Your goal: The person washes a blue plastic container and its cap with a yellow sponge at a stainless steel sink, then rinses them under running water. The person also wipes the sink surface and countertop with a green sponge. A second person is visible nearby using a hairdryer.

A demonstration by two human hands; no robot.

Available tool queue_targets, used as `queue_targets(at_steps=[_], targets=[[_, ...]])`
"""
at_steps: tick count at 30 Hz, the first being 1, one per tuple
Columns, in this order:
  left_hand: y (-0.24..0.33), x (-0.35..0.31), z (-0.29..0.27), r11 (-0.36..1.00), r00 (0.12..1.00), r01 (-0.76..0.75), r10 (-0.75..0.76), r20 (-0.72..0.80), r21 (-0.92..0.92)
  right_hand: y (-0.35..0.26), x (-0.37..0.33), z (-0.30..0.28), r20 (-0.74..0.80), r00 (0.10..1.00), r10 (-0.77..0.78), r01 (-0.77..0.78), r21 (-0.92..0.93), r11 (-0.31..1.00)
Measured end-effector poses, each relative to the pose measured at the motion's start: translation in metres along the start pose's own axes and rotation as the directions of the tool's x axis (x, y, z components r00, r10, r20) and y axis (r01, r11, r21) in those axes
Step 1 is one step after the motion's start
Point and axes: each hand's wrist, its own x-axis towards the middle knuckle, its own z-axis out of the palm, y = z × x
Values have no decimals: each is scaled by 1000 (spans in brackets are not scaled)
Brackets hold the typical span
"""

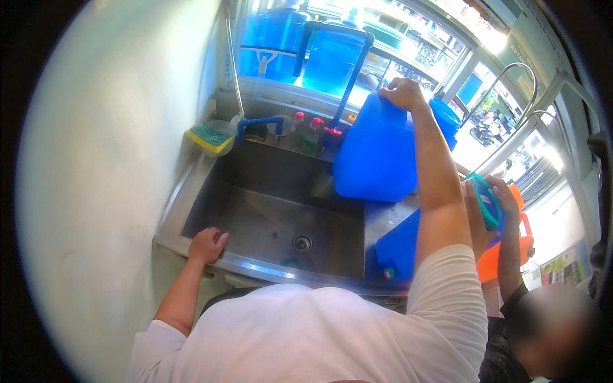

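Note:
My right hand [402,94] is closed around the top handle of a large blue jug [375,156], which is at the right end of the sink. The jug leans a little, and I cannot tell whether its base touches the counter. At the near left corner of the steel sink [258,263], my left hand [207,246] rests on the rim, thumb apart from the loosely bent fingers, holding nothing. A second blue jug [399,249] lies to the right of the basin, partly behind my right arm.
On my right, a co-worker holds a teal-and-blue object [488,201] near an orange jug [507,255]. Along the back ledge stand a blue tap pipe [260,121], a yellow-green sponge [211,138] on a clear bowl and several red-capped bottles [311,135]. Large blue water containers [329,64] stand behind.

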Motion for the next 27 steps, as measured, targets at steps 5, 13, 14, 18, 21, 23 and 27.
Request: queue_targets(at_steps=[5,13,14,18,21,23,27], targets=[[0,0,0,1000,1000,3,-3,-20,-16,4,2,7,-155,988,12,-1,75,997],[4,-1,-1,1000,999,19,-19,-27,-7,3,-6,6,-90,987,134,-127,84,988],[4,-1,-1,1000,999,24,-24,-29,-11,3,-7,7,-112,989,96,-87,82,993],[2,0,1,1000,999,16,-16,-37,2,3,-7,14,-18,988,152,-148,145,978],[1,1,1,1000,999,21,-21,-45,4,4,-9,23,-115,959,258,-220,269,938],[1,1,2,999,999,30,-31,-45,-34,2,-12,31,-296,931,212,-141,243,960],[0,2,2,999,999,31,-31,-40,-10,-1,-20,42,-379,916,132,-81,147,986]])
